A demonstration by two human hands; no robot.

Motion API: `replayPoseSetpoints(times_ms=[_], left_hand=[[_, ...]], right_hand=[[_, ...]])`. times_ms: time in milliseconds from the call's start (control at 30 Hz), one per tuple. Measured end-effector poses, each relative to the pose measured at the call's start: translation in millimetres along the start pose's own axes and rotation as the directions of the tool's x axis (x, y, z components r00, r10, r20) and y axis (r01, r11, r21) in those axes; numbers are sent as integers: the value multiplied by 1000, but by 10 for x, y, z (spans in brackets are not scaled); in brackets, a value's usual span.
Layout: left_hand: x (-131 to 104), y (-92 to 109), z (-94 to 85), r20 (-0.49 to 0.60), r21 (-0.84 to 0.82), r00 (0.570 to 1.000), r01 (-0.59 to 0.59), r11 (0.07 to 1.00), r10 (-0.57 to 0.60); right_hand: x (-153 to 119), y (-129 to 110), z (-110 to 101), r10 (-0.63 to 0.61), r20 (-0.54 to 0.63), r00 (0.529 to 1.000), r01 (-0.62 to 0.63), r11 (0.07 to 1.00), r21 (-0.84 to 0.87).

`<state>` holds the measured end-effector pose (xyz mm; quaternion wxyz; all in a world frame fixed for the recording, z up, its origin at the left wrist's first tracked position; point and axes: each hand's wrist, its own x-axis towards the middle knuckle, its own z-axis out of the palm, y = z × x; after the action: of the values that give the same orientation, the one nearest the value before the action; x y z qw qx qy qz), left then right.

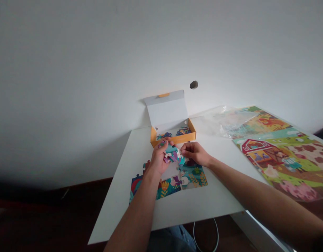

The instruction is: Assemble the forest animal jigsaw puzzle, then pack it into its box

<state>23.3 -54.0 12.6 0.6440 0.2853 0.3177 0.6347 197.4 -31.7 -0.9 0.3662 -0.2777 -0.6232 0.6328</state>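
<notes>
My left hand [160, 156] is closed around several loose jigsaw puzzle pieces [172, 150] in teal, purple and white. Thumb and fingers of my right hand [195, 153] pinch a teal and white puzzle piece [181, 160] at the right side of that bunch. Beneath both hands lies a partly joined puzzle [169, 189], with yellow plants and dark blue and teal areas; my left forearm covers some of it. Just behind the hands stands an orange box [174, 140], its lid raised, with more puzzle pieces [183, 131] inside.
The white table [119, 206] meets a pale wall with a dark hole [193, 84]. Crumpled clear plastic [219, 122] lies right of the box. A colourful farm-scene puzzle [287, 157] covers the right side. Below the table edge hangs a white cable [217, 234].
</notes>
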Motion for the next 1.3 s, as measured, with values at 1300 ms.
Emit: replayPoseSetpoints(times_ms=[1300], left_hand=[[26, 34, -95, -183, 199, 954, 274, 941, -239]], right_hand=[[-1, -10, -193, 25, -236, 971, -226, 405, -886]])
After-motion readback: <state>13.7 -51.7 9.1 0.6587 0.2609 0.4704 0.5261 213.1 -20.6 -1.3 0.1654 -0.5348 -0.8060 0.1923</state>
